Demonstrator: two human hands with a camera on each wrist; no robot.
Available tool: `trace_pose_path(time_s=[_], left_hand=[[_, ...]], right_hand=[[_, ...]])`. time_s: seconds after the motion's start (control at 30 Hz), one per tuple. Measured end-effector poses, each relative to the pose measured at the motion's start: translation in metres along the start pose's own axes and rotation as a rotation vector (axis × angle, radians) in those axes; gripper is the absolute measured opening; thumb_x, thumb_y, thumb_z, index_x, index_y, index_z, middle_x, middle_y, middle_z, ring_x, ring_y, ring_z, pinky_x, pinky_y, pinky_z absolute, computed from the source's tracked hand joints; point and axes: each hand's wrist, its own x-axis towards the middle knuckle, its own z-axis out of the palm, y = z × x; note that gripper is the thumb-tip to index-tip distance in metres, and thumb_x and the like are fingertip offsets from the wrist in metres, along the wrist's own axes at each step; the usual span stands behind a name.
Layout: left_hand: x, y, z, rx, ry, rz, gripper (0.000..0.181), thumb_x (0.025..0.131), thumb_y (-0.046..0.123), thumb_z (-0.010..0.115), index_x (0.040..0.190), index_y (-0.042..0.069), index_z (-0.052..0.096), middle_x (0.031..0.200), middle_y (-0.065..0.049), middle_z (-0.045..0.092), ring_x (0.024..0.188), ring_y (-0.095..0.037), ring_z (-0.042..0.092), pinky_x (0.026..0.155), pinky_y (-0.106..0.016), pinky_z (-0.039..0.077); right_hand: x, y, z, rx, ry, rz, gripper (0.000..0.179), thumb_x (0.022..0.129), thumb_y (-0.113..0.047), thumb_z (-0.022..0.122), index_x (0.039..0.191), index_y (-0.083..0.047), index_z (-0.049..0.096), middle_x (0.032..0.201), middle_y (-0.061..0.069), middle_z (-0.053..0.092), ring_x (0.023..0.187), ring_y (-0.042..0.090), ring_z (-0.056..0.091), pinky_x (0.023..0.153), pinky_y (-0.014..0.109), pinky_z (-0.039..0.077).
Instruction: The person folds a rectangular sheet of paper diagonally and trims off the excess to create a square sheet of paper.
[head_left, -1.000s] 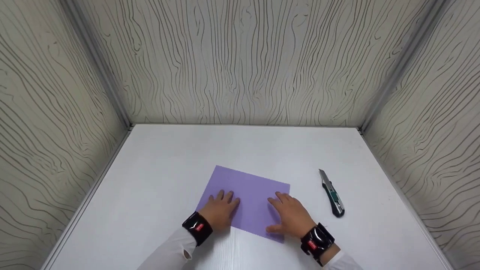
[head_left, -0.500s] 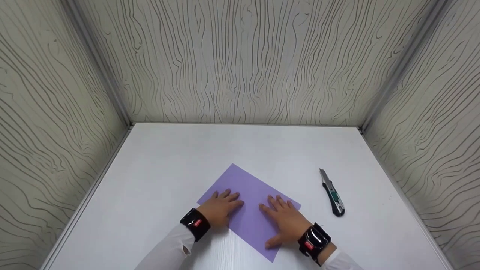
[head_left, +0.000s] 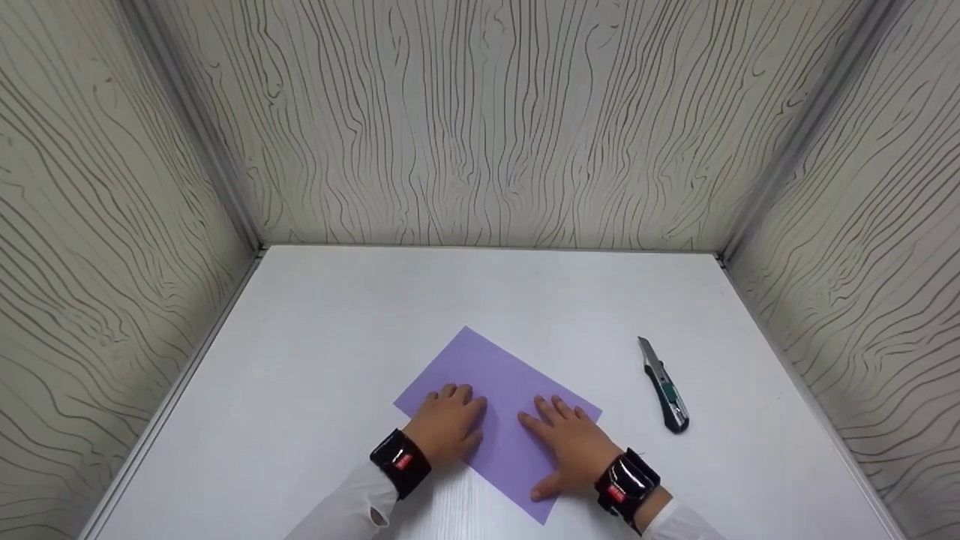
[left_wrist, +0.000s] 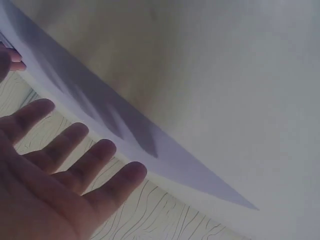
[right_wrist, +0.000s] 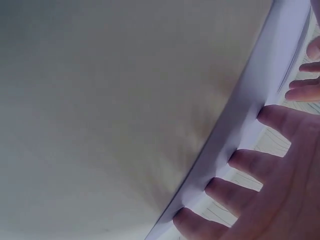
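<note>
A purple sheet of paper [head_left: 501, 375] lies flat on the white table, turned so one corner points to the back and another to the front. Over its left part is my left hand [head_left: 445, 426]. The left wrist view has the left fingers [left_wrist: 100, 150] spread and slightly bent, raised a little off the paper, whose surface carries their shadow. My right hand [head_left: 571, 444] rests on the sheet's right part with its fingers spread. In the right wrist view its fingertips [right_wrist: 216, 187] touch the paper.
A utility knife [head_left: 666, 390] with a dark green and black handle lies right of the paper, blade out and pointing to the back. The white table [head_left: 315, 315] is bounded by wood-grain patterned panels [head_left: 480, 135] at the back and both sides.
The paper has turned clockwise under both hands, mostly in the first half second. Since then the left hand has drawn back slightly and its fingers have bent. The right hand stays put.
</note>
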Motion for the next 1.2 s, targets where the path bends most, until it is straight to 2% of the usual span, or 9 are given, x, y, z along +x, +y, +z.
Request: trace_pose_path(time_s=[0.17, 0.4, 0.5, 0.6, 0.67, 0.8, 1.0, 1.13, 1.2], left_hand=[[-0.005, 0.003, 0.000, 0.023, -0.004, -0.016, 0.042, 0.102, 0.039, 0.070, 0.137, 0.016, 0.070, 0.137, -0.012, 0.067, 0.126, -0.034, 0.064, 0.104, -0.056, 0.057], [-0.007, 0.000, -0.003, -0.097, -0.070, -0.009, 0.057, 0.105, 0.061, 0.058, 0.135, 0.016, 0.072, 0.144, -0.013, 0.067, 0.133, -0.037, 0.063, 0.110, -0.060, 0.054], [-0.008, -0.002, -0.004, -0.109, -0.091, 0.016, 0.073, 0.097, 0.078, 0.059, 0.135, 0.017, 0.073, 0.146, -0.012, 0.066, 0.135, -0.036, 0.063, 0.111, -0.059, 0.054], [-0.012, 0.000, -0.004, -0.075, -0.090, 0.056, 0.083, 0.084, 0.086, 0.069, 0.132, 0.018, 0.073, 0.141, -0.006, 0.068, 0.130, -0.031, 0.064, 0.109, -0.054, 0.055], [-0.016, 0.002, -0.004, -0.057, -0.073, 0.071, 0.077, 0.080, 0.080, 0.079, 0.126, 0.019, 0.074, 0.132, -0.002, 0.071, 0.123, -0.025, 0.066, 0.103, -0.048, 0.057], [-0.020, 0.006, -0.004, -0.069, -0.007, 0.065, 0.043, 0.087, 0.051, 0.086, 0.111, 0.018, 0.072, 0.107, 0.003, 0.071, 0.099, -0.017, 0.065, 0.083, -0.036, 0.057], [-0.019, 0.007, -0.005, -0.131, 0.070, 0.057, 0.017, 0.100, 0.025, 0.073, 0.108, 0.011, 0.068, 0.086, -0.001, 0.069, 0.076, -0.019, 0.067, 0.068, -0.034, 0.056], [-0.018, 0.006, -0.005, -0.077, 0.111, 0.098, 0.014, 0.106, 0.018, 0.065, 0.096, 0.011, 0.059, 0.069, 0.000, 0.058, 0.060, -0.019, 0.059, 0.058, -0.033, 0.051], [-0.017, 0.005, -0.006, -0.045, 0.129, 0.118, 0.017, 0.107, 0.016, 0.064, 0.093, 0.010, 0.056, 0.066, 0.001, 0.054, 0.056, -0.018, 0.056, 0.055, -0.033, 0.050]], right_hand=[[0.001, 0.001, 0.003, -0.008, 0.022, 0.003, 0.119, 0.066, -0.071, 0.093, 0.164, -0.018, 0.050, 0.172, 0.025, 0.038, 0.157, 0.055, 0.036, 0.125, 0.073, 0.033], [-0.001, 0.003, 0.001, -0.007, 0.073, -0.021, 0.109, 0.067, -0.066, 0.095, 0.158, -0.017, 0.057, 0.166, 0.026, 0.047, 0.152, 0.055, 0.044, 0.121, 0.073, 0.038], [0.000, 0.003, 0.000, 0.000, 0.090, -0.023, 0.101, 0.070, -0.064, 0.094, 0.153, -0.017, 0.062, 0.163, 0.025, 0.052, 0.149, 0.055, 0.048, 0.119, 0.071, 0.042], [0.001, 0.003, -0.001, 0.015, 0.091, -0.021, 0.093, 0.074, -0.064, 0.092, 0.150, -0.018, 0.066, 0.160, 0.024, 0.056, 0.146, 0.054, 0.051, 0.118, 0.069, 0.044], [0.002, 0.004, -0.002, 0.028, 0.087, -0.023, 0.087, 0.077, -0.064, 0.090, 0.148, -0.018, 0.068, 0.158, 0.024, 0.058, 0.145, 0.054, 0.053, 0.117, 0.068, 0.045], [0.004, 0.005, -0.005, 0.032, 0.087, -0.039, 0.081, 0.082, -0.066, 0.085, 0.145, -0.017, 0.070, 0.154, 0.024, 0.062, 0.141, 0.050, 0.058, 0.115, 0.065, 0.049], [0.003, 0.006, -0.009, 0.013, 0.098, -0.044, 0.080, 0.086, -0.069, 0.080, 0.142, -0.013, 0.071, 0.150, 0.022, 0.065, 0.138, 0.046, 0.062, 0.113, 0.063, 0.051], [0.004, 0.007, -0.013, 0.048, 0.099, -0.031, 0.079, 0.088, -0.069, 0.078, 0.140, -0.010, 0.071, 0.147, 0.019, 0.068, 0.133, 0.044, 0.065, 0.112, 0.061, 0.052], [0.005, 0.008, -0.015, 0.087, 0.099, -0.028, 0.077, 0.089, -0.068, 0.077, 0.138, -0.009, 0.071, 0.139, 0.016, 0.073, 0.123, 0.040, 0.070, 0.105, 0.057, 0.056]])
